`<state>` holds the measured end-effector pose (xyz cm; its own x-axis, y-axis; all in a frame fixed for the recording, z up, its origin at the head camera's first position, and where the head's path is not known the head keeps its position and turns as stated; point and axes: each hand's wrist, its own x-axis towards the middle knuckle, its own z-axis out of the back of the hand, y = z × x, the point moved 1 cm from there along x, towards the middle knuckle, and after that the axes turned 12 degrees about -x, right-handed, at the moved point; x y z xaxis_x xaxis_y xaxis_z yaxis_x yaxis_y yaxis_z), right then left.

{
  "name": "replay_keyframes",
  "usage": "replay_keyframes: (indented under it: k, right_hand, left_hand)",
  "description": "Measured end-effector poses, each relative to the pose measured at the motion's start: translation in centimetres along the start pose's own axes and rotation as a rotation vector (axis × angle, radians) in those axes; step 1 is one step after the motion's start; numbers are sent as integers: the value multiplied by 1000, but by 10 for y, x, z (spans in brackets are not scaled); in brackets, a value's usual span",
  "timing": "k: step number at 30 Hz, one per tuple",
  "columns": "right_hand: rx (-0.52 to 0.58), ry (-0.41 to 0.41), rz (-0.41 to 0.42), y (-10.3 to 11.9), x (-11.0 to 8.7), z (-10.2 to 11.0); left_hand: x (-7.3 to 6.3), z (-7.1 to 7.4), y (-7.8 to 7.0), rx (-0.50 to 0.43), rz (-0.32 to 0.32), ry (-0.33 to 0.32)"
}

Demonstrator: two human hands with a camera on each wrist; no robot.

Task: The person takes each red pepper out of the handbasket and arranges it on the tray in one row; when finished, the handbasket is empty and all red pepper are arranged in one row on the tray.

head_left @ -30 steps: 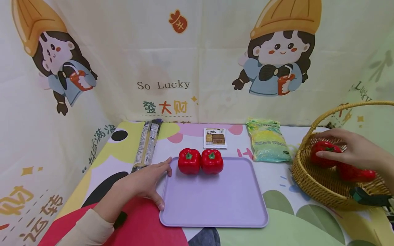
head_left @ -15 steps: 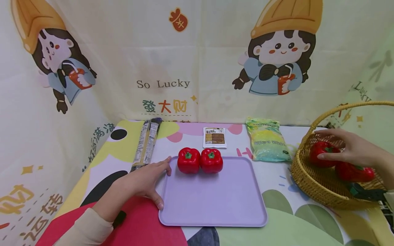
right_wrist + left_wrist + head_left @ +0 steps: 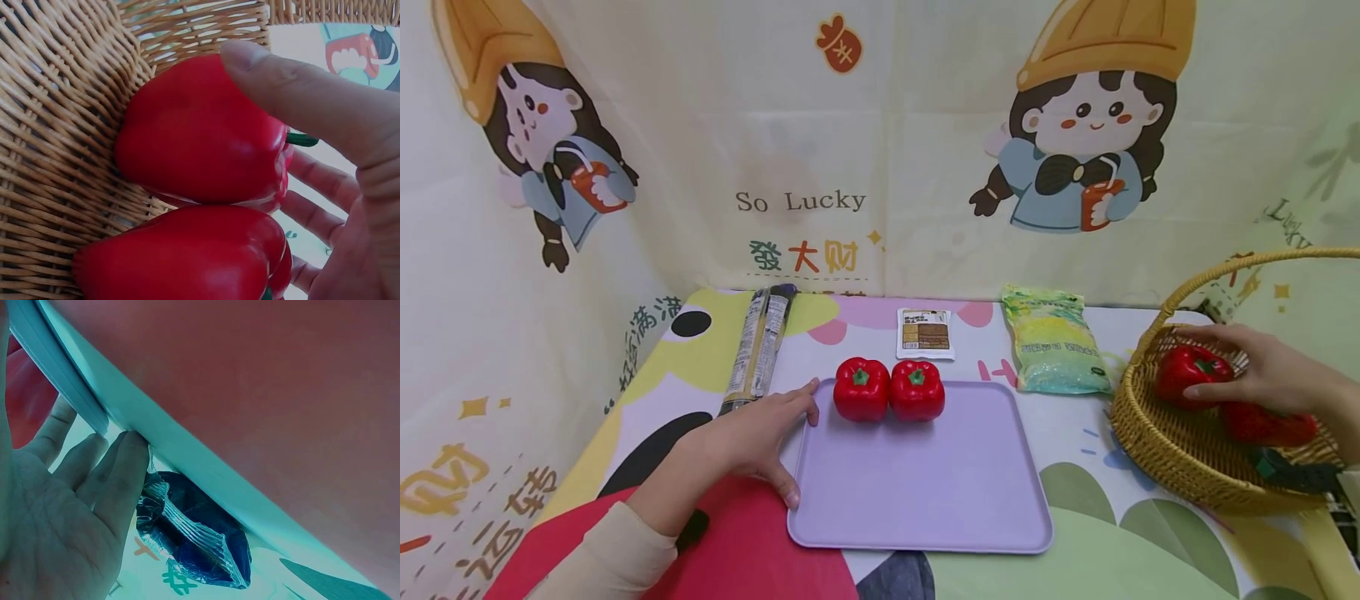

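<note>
In the head view my left hand [image 3: 751, 443] rests at the left edge of the lavender tray [image 3: 925, 492], thumb and fingertips spread along its rim. The left wrist view has these fingers fairly straight. Two red bell peppers [image 3: 861, 392] sit side by side at the tray's back left. My right hand [image 3: 1273, 371] reaches into the wicker basket [image 3: 1157, 450] at the right. It holds a red bell pepper [image 3: 200, 131], thumb on one side and fingers on the other. Another red bell pepper [image 3: 181, 256] lies against it in the basket.
A long dark-ended packet [image 3: 758, 346] lies behind my left hand. Behind the tray is a small flat white-and-brown packet [image 3: 923, 335]. A green-yellow bag [image 3: 1056, 342] lies left of the basket, whose tall handle [image 3: 1247, 265] arches over it. A printed cloth covers table and wall.
My right thumb has shifted slightly down and right on the pepper, which stays in the basket. The left hand and the tray have stayed put.
</note>
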<state>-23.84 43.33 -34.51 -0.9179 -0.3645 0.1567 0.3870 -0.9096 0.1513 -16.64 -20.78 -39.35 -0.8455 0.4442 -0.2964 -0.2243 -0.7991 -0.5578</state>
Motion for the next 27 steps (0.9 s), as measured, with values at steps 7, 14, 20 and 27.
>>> replay_keyframes:
  k: [7,14,20,27]
  right_hand:
    - [10,24,6,-2,-5,-7]
    - [-18,93,-24,1,-4,-4]
    - [-79,67,-46,5,-5,0]
    - [-62,23,-65,10,-12,7]
  left_hand:
    - [1,2,-1,-5,18,13]
    - [1,2,-1,-7,16,4]
    - [0,2,-1,-12,13,9]
    - [0,2,-1,-7,12,13]
